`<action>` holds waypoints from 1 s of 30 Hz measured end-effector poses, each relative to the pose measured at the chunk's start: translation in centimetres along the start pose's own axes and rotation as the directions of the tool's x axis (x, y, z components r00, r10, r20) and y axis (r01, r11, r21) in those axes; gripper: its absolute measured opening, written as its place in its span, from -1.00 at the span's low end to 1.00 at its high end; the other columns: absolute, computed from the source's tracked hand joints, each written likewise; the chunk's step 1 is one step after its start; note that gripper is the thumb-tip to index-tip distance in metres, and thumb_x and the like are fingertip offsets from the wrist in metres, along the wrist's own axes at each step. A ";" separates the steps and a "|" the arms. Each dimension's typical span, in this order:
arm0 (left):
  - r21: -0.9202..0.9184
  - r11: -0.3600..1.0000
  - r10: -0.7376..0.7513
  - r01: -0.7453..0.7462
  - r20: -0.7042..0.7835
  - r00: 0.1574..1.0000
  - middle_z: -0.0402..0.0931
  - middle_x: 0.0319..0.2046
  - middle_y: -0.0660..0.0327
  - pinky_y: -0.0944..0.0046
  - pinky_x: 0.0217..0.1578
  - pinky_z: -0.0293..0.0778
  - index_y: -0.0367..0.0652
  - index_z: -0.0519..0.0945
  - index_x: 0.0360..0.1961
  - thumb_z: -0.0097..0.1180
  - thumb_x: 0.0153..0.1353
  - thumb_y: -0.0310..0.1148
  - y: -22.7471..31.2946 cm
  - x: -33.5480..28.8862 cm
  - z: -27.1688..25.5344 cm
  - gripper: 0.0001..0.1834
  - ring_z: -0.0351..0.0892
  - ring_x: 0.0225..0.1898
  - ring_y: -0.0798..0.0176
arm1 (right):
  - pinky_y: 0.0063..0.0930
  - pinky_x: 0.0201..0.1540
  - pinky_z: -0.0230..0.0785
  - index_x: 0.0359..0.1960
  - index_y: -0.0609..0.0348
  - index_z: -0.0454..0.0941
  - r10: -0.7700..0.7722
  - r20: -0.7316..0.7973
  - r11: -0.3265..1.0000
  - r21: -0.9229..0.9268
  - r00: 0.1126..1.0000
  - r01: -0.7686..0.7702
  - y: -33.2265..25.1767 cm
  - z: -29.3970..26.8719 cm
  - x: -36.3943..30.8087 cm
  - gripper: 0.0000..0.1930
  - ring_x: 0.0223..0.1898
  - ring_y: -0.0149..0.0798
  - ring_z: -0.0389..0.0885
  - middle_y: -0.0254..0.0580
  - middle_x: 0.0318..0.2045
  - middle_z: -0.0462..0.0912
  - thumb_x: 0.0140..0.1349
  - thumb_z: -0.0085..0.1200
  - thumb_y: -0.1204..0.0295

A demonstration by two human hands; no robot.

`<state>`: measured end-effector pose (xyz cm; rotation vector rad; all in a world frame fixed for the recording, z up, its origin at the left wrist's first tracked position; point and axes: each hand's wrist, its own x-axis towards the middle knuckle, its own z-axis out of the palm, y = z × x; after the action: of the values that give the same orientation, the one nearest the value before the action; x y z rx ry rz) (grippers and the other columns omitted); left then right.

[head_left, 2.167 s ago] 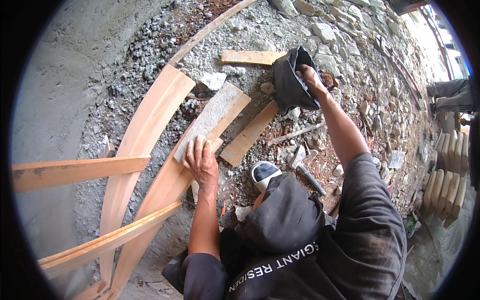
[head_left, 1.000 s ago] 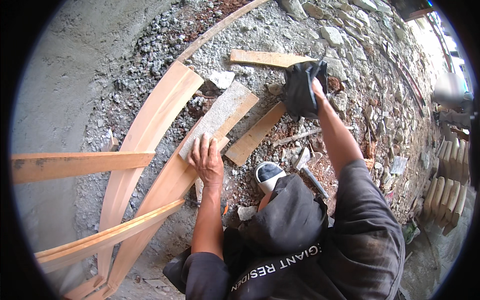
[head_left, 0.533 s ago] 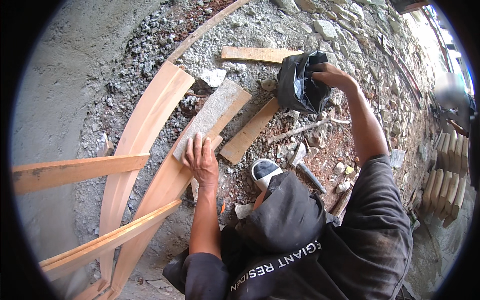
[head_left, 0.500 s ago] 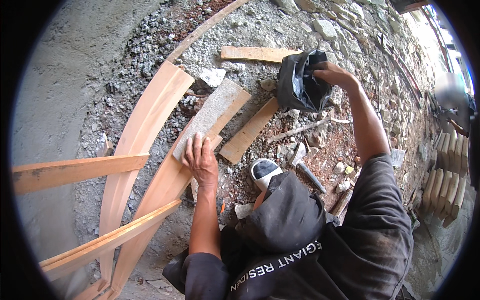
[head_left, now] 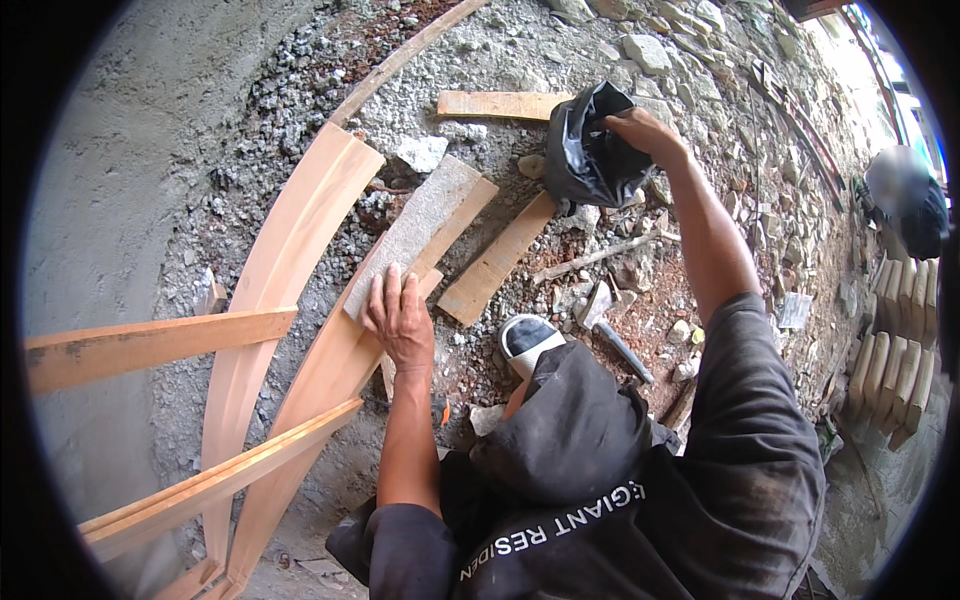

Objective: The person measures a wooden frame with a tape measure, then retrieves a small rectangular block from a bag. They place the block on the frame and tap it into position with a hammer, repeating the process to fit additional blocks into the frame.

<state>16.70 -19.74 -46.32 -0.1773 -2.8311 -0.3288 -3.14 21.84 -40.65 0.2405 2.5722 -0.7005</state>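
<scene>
Work appears part-way: two long, curved pale-wood members, a left one [head_left: 300, 230] and a right one [head_left: 318, 390], are laid out with straight timber crosspieces [head_left: 160, 347] over them, and a rough grey-coated board [head_left: 432, 210] rests on the right one. Outstanding, in this judgement: a short flat pale-wood board [head_left: 500, 104] lies loose, a hammer with a grey handle [head_left: 622, 350] lies unheld, and nothing is seen drawn from the black plastic bag [head_left: 575, 160], open-mouthed above the rubble. The left hand [head_left: 402, 325] is flat, fingers spread on the board's near end. The right hand [head_left: 645, 135] is at the bag's rim; whether it grips cannot be told. Compared with half a second ago, bag and right hand sit slightly higher and further left, covering more of the short board; the left hand is unchanged.
</scene>
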 end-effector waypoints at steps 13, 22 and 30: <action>-0.013 1.000 0.007 -0.007 0.004 1.000 0.44 0.12 0.24 -0.03 0.18 0.09 0.02 0.59 -0.13 0.21 0.03 -0.44 0.3 0.1 -0.1 -0.69 0.30 0.19 0.08 | -0.14 -0.03 0.39 -0.16 0.13 0.56 0.043 -0.442 0.997 -0.036 0.896 -0.066 1.2 8.9 0.2 -0.73 -0.06 0.08 0.55 0.08 -0.18 0.61 0.15 -0.03 0.33; -0.049 0.999 0.008 -0.007 0.008 1.000 0.42 0.13 0.26 -0.03 0.20 0.08 0.02 0.60 -0.12 0.23 0.01 -0.45 1.0 0.5 0.5 -0.66 0.27 0.21 0.10 | -0.12 -0.04 0.39 -0.28 -0.02 0.55 0.236 -0.362 0.967 0.001 0.902 -0.253 5.0 9.4 4.7 -0.76 -0.06 0.04 0.55 -0.04 -0.16 0.61 0.20 -0.22 0.34; -0.005 1.000 -0.007 0.007 -0.005 1.000 0.45 0.11 0.24 -0.01 0.19 0.10 0.01 0.60 -0.16 0.22 0.02 -0.44 -0.2 -0.2 -0.4 -0.70 0.30 0.19 0.08 | -0.08 -0.20 0.45 -0.36 0.28 0.47 -0.251 -0.390 0.956 -0.241 0.886 0.165 0.2 3.2 -3.9 -0.78 -0.28 0.13 0.60 0.14 -0.39 0.60 0.05 0.02 0.36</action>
<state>16.97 -20.08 -46.07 -0.1678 -2.8264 -0.3378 1.52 20.17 -41.31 0.0465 3.0934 -0.4939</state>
